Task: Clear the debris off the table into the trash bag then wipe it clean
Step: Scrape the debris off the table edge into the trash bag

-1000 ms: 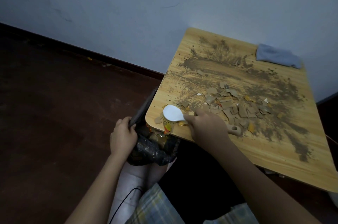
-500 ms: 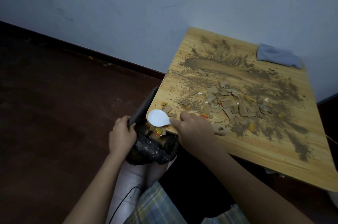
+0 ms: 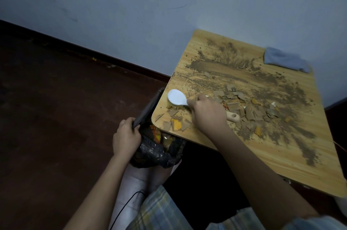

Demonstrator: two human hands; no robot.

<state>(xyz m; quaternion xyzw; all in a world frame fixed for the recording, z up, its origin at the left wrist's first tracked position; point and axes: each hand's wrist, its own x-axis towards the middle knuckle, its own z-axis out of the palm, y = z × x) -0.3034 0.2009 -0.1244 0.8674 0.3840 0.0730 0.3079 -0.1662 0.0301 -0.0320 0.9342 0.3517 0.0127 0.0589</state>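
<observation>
Your right hand [image 3: 207, 115] has its grip wrapped round the white spoon [image 3: 176, 97], the bowl flat on the worktop [image 3: 281, 154] close to its near-left corner. A wooden handle [image 3: 233, 117] pokes out from under that hand too; whether you hold it as well I cannot tell. Your left hand [image 3: 126, 137] has its grip closed on the rim of the black trash bag [image 3: 155, 152], holding the mouth open just below that same corner.

Here is the worry. A loose cluster of card scraps [image 3: 175, 123] sits right at the near-left corner, some touching the edge, and the bag mouth looks narrow. Sweep too fast or too wide and pieces will likely skip past the rim onto the floor [image 3: 56, 107] or onto your lap. Let the left grip sag and the mouth probably folds shut, so the scraps slide off the plastic instead of in.

The fine brown dirt [image 3: 234, 72] is spread thin across the middle and out toward the far and right edges. A spoon bowl will likely smear it rather than gather it, and a hard flick could scatter grit over the far edge.

The main pile of scraps [image 3: 249, 111] lies behind your right hand, mid-worktop; your wrist could drag some sideways.

The blue cloth [image 3: 285, 60] waits at the far-right corner, touching dirt-free wood. Keep dirt off it until wiping.
</observation>
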